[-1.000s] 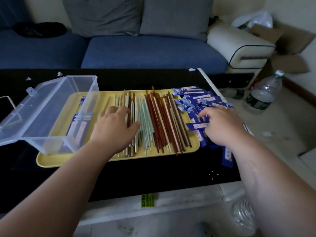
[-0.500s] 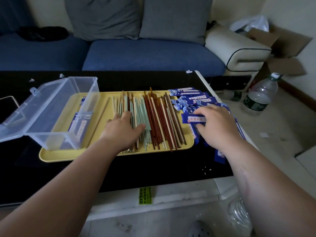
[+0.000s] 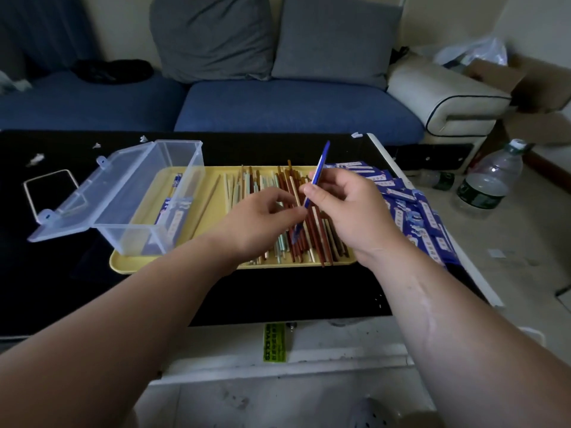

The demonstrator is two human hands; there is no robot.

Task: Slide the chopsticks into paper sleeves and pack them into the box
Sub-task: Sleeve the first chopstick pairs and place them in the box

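Pinches one blue sleeve (image 3: 318, 168) in right hand (image 3: 346, 208), tilted up above chopsticks (image 3: 312, 239) on tray (image 3: 133, 264). Left hand (image 3: 256, 220) curled at its lower end, hold unclear. Box (image 3: 129, 199) at tray's 9 o'clock. Risks creasing the thin paper mouth and jamming entry. Unlike a second ago: both hands off the piles, brought together.

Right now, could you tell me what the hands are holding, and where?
The right hand pinches a blue paper sleeve near its middle; whether the left hand holds anything cannot be told.
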